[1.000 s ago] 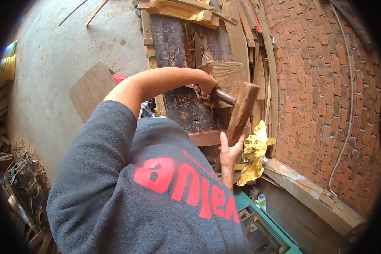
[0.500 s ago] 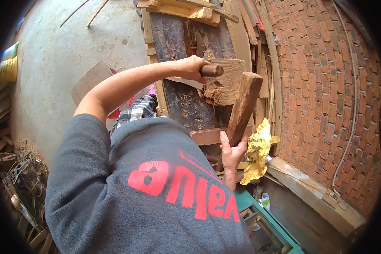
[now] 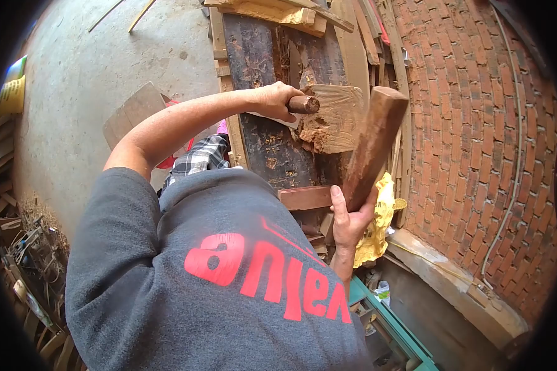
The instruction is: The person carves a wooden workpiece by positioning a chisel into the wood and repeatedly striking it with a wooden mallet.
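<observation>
My left hand (image 3: 275, 101) is closed around a round wooden tool handle (image 3: 304, 104), whose blunt end points right; the tool's other end is hidden. Beneath that handle lies a pale block of wood (image 3: 343, 120) with a ragged, hollowed edge and crumbly brown chips. My right hand (image 3: 353, 226) grips the lower end of a thick wooden club (image 3: 377, 145), raised at a tilt with its broad end upward. The club is apart from the handle. A reddish wooden bar (image 3: 304, 198) sits just left of my right hand.
The block rests on a dark, worn bench top (image 3: 269, 145) scattered with chips. Planks (image 3: 284, 15) lie across the far end. A brick wall (image 3: 476, 123) rises at right, near a yellow bag (image 3: 375, 238). A green frame (image 3: 393, 321) stands below, and concrete floor (image 3: 105, 68) spreads left.
My right hand has lifted the club up and to the right, away from the tool handle. My left hand stays almost where it was, still gripping the handle.
</observation>
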### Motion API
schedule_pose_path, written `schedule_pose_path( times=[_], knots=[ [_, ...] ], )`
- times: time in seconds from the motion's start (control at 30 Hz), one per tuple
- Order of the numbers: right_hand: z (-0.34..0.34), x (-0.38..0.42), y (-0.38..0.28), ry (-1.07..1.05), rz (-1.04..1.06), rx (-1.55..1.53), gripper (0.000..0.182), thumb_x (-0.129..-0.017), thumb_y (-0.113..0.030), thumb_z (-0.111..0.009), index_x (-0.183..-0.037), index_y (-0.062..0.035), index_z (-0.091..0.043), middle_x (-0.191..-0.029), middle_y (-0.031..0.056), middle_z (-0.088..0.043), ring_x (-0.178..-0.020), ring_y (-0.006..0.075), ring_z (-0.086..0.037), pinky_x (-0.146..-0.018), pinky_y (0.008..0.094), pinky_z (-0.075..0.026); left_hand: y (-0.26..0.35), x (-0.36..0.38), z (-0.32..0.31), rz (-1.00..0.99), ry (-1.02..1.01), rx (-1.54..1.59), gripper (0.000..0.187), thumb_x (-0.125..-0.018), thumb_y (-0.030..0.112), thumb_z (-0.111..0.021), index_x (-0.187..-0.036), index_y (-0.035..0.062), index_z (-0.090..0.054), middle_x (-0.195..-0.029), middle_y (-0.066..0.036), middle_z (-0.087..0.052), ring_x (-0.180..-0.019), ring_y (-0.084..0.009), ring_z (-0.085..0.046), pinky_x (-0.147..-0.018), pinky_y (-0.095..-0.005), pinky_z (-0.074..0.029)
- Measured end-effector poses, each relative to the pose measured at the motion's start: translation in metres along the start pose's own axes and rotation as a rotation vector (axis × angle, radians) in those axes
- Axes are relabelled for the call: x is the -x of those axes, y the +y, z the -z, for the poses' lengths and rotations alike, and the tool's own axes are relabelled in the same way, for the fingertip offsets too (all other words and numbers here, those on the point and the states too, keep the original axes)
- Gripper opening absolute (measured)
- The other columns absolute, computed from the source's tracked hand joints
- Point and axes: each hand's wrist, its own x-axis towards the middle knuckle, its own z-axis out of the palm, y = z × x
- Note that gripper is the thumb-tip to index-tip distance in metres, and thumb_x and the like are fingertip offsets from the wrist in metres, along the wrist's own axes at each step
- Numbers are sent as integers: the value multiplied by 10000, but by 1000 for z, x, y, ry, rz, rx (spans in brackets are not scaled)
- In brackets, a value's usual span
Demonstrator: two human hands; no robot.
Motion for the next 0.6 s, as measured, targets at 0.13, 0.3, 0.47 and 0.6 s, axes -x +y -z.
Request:
schedule_pose_path(
  times=[0.13,0.3,0.47,0.6],
  knots=[
    [-3,12,-2,142,18,-88,550,-805,-205,-784,-1220,9,-495,-1049,93,-629,-931,185,-594,-860,312,-466,-2,-2,-9,-11,35,21,518,-745,184,-735,-1227,59,-590,-1033,-172,-688,-987,-287,-666,-886,-381,-519],
    [-20,6,19,-169,-106,231,538,-803,-201,-781,-1214,8,-503,-1001,95,-646,-856,192,-628,-816,339,-506,-2,-3,-46,-3,76,174,391,-731,183,-776,-1071,66,-621,-989,-136,-695,-934,-275,-679,-835,-394,-535],
    [-5,19,11,118,-209,-114,568,-822,-173,-740,-1247,46,-433,-905,80,-590,-700,109,-578,-600,254,-508,-3,-3,-81,-108,191,236,363,-659,101,-755,-986,53,-605,-942,-158,-609,-992,-365,-581,-859,-452,-453],
    [-5,36,67,-5,-185,85,545,-815,-172,-754,-1227,30,-460,-944,83,-604,-795,185,-606,-745,321,-501,-11,-12,-93,-143,204,249,317,-646,103,-762,-929,75,-620,-929,-133,-598,-960,-351,-574,-833,-444,-446]
  ],
)
